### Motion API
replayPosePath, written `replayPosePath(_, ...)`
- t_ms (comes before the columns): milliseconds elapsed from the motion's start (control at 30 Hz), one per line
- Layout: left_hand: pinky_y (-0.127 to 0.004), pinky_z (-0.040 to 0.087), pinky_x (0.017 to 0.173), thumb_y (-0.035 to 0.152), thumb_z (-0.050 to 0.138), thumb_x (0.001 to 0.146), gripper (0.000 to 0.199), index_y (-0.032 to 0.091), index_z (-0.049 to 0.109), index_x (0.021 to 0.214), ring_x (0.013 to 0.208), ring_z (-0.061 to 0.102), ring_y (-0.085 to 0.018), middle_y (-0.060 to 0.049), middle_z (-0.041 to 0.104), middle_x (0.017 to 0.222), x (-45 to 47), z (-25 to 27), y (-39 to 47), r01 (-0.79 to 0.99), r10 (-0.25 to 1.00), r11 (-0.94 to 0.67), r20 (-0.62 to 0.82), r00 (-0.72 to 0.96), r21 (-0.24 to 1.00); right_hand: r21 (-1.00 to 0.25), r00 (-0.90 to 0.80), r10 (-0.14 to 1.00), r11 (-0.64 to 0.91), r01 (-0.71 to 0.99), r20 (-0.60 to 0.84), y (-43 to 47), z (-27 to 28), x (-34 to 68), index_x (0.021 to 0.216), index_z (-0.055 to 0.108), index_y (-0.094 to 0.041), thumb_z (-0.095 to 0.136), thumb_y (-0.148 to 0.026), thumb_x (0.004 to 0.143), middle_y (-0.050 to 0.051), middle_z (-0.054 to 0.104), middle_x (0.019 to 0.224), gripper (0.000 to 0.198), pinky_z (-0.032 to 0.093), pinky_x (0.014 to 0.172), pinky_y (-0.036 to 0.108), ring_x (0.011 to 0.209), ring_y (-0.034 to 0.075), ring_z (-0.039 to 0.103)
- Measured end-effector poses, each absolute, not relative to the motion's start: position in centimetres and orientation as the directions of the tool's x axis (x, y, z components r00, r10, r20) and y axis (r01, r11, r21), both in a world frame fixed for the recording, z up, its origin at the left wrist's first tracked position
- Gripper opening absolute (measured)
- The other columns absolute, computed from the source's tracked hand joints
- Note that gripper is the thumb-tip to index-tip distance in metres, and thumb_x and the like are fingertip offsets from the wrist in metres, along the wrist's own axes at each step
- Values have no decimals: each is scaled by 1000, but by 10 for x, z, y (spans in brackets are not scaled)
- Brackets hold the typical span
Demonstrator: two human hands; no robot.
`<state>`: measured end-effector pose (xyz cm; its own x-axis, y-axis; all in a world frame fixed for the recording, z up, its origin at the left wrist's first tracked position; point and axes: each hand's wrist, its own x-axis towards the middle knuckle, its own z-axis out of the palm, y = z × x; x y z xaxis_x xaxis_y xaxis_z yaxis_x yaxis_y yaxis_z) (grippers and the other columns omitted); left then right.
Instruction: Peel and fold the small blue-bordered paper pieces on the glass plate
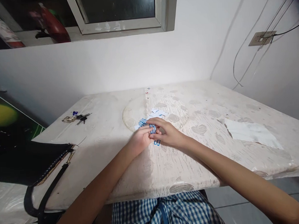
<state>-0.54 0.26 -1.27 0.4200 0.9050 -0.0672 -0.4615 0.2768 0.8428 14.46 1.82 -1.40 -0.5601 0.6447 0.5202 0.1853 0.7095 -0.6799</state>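
At the middle of the table, my left hand and my right hand meet with their fingers curled together. Between them they hold a small stack of blue-edged white pieces, which look like cut paper or card. Part of the stack is hidden by my fingers. One more blue-edged piece shows just below my right hand; whether it is held or lies on the table I cannot tell. Beyond my left fingertips lie several loose blue-edged pieces, and white paper scraps lie behind my hands.
A patterned plastic cover lies over the table. Keys are at the left, near a black bag with a strap. A white cloth or paper sheet lies at the right. Cables hang from a wall socket.
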Motion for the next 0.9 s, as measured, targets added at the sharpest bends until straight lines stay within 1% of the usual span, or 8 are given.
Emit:
replayPosePath(233, -27, 47, 73, 12, 56, 74, 3, 12, 59, 72, 72, 56, -13, -6, 58, 75, -9, -18, 5, -498, 895, 291, -49, 443, 817, -585, -532, 648, 748, 312, 545, 19, -16, 146, 119, 53, -23, 58, -31, 80, 8, 56, 117, 40, 39, 94, 41, 110, 22, 49)
replayPosePath(367, -28, 46, 76, 14, 56, 76, 5, 12, 58, 80, 71, 55, -11, -5, 58, 77, -9, -17, 2, -490, 896, 274, -35, 442, 828, -587, -518, 663, 738, 332, 540, 18, -17, 147, 119, 52, -22, 55, -32, 81, 9, 55, 117, 40, 40, 93, 40, 109, 22, 49)
replayPosePath(433, -27, 46, 72, 16, 58, 76, 5, 12, 57, 79, 67, 54, -10, -4, 57, 75, -8, -16, 1, -450, 905, 256, -49, 422, 856, -638, -506, 682, 712, 294, 528, 17, -18, 145, 124, 49, -23, 57, -31, 79, 9, 52, 120, 46, 39, 93, 40, 110, 22, 48)
replayPosePath(533, -25, 45, 65, 21, 61, 73, 12, 12, 57, 79, 59, 52, -8, -2, 57, 70, -6, -17, 1, -355, 943, 184, -62, 327, 916, -802, -451, 768, 574, 166, 456, 18, -20, 141, 131, 39, -24, 62, -31, 75, 9, 51, 120, 61, 41, 90, 39, 105, 20, 50)
replayPosePath(600, -25, 45, 62, 24, 62, 71, 15, 13, 56, 81, 56, 52, -9, -1, 56, 67, -4, -19, 2, -267, 967, 107, -38, 251, 958, -904, -381, 846, 423, 52, 374, 20, -23, 138, 129, 42, -23, 59, -33, 76, 9, 54, 110, 57, 46, 81, 37, 93, 18, 54)
replayPosePath(700, -26, 45, 58, 24, 61, 71, 17, 13, 57, 83, 53, 54, -11, -1, 57, 64, 2, -21, 1, -109, 971, -3, 29, 236, 994, -962, -316, 909, 255, -95, 272, 22, -26, 137, 112, 54, -19, 56, -33, 76, 5, 54, 92, 38, 47, 59, 31, 66, 12, 54)
replayPosePath(833, -29, 47, 61, 24, 57, 73, 18, 13, 57, 88, 56, 57, -13, -3, 59, 68, 8, -16, -4, -42, 963, 8, 3, 271, 999, -960, -326, 904, 276, -46, 275, 20, -22, 141, 91, 61, -18, 55, -27, 76, 3, 51, 86, 19, 42, 48, 28, 53, 8, 47)
replayPosePath(900, -30, 47, 64, 25, 55, 75, 16, 12, 56, 84, 59, 58, -14, -4, 59, 70, 7, -13, -6, -44, 946, 47, -30, 324, 998, -934, -340, 882, 356, 27, 327, 17, -18, 143, 95, 61, -20, 52, -26, 78, 3, 51, 87, 20, 43, 52, 29, 57, 10, 49)
